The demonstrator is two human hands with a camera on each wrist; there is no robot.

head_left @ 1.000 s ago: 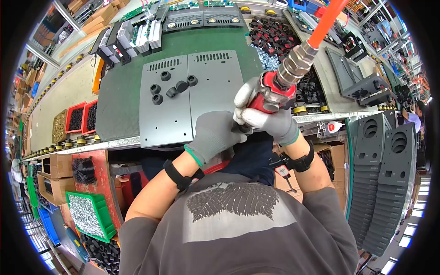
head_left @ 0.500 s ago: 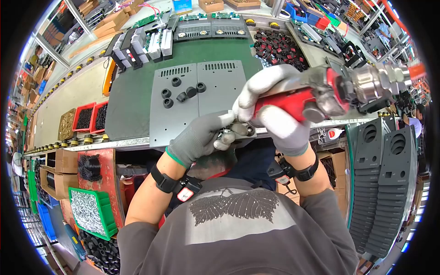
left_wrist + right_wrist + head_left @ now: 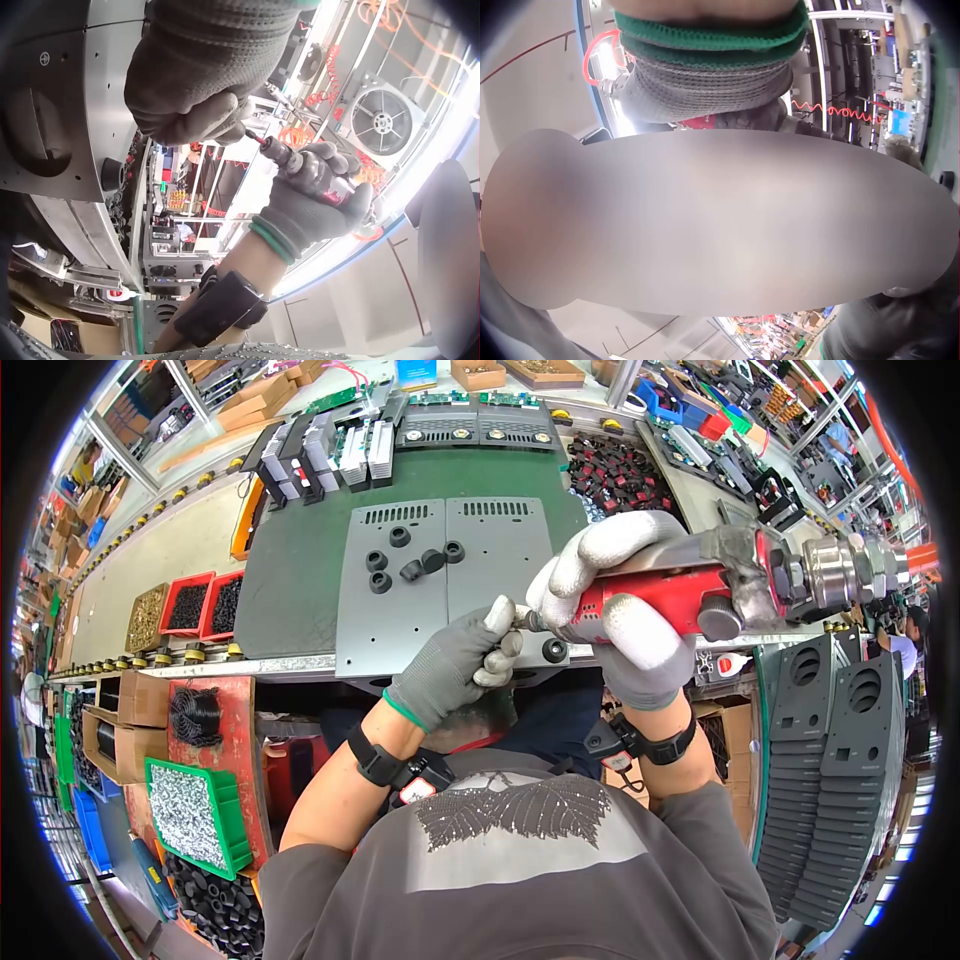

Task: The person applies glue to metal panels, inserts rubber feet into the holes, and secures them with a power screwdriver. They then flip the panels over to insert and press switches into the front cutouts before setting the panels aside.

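Note:
My right hand (image 3: 640, 645) grips a red air screwdriver (image 3: 665, 600), lying nearly level with its hose end to the right. Its bit (image 3: 253, 136) points at my left hand (image 3: 455, 665). The left fingers are curled, with thumb and forefinger at the bit's tip; small metal screws showed in that hand half a second ago and are now mostly hidden. Beyond both hands lie two grey metal panels (image 3: 385, 620) side by side. Several black rubber feet (image 3: 380, 582) sit loose on them, and one rubber foot (image 3: 554, 650) is at the near right corner.
A green mat (image 3: 290, 590) lies under the panels. Red bins (image 3: 188, 606) of small black parts stand left, a green bin (image 3: 195, 815) of screws lower left. Red and black parts (image 3: 620, 475) are heaped at back right. Stacked grey panels (image 3: 850, 760) stand at right.
The screwdriver has swung from pointing up and away to lying level toward the right. My left hand showed screws in its fingers, then curled in at the bit's tip. The head view shifted slightly.

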